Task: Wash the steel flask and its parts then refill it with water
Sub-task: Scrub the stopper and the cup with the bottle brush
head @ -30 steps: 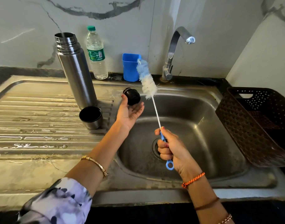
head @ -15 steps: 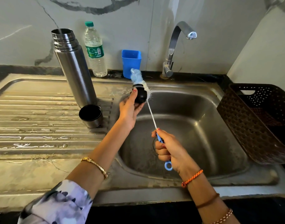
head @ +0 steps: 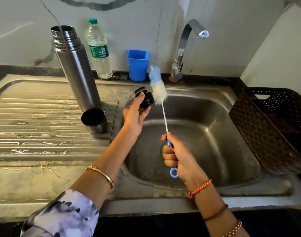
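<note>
Over the sink (head: 206, 117), her left hand (head: 135, 115) grips the black stopper (head: 145, 98), thumb on top. Her right hand (head: 178, 158) clenches the brush (head: 157, 88) by its blue handle, bristles touching the stopper's right side. Left of that grip, the flask (head: 76, 69) stands open, with the cup (head: 94, 120) just beside its base.

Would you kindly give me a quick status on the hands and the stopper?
Left hand grips black round stopper. Right hand holds blue-handled bottle brush, bristles against stopper. Steel flask open on drainboard. Nothing obstructing.
</note>
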